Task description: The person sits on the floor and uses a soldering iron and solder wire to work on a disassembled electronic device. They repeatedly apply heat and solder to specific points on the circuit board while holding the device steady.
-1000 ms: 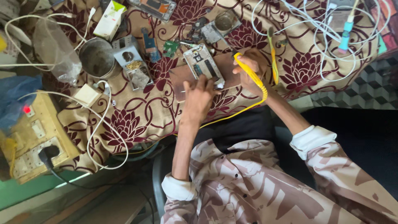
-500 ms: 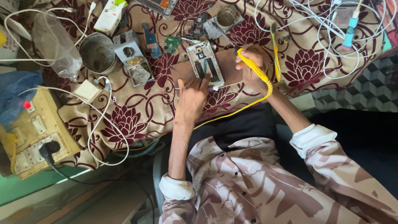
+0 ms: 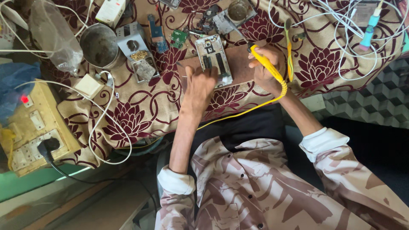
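An opened phone (image 3: 214,57) with its back off lies on a brown board (image 3: 238,68) on the flowered tablecloth. My left hand (image 3: 199,87) rests on the board, fingertips touching the phone's near edge. My right hand (image 3: 265,70) grips a yellow soldering iron (image 3: 268,68), its dark tip pointing toward the phone's right side. The iron's yellow cord (image 3: 238,113) trails down off the table edge toward my lap.
A metal cup (image 3: 99,44), a small parts tray (image 3: 142,68), circuit boards (image 3: 179,38), a white box (image 3: 110,12) and a plastic bag (image 3: 53,34) lie at the left. White cables (image 3: 341,30) tangle at the right. A socket board (image 3: 32,127) with a red light sits lower left.
My left hand has slid a little toward the phone's near edge. My right hand has shifted the soldering iron slightly; the view has also drifted.
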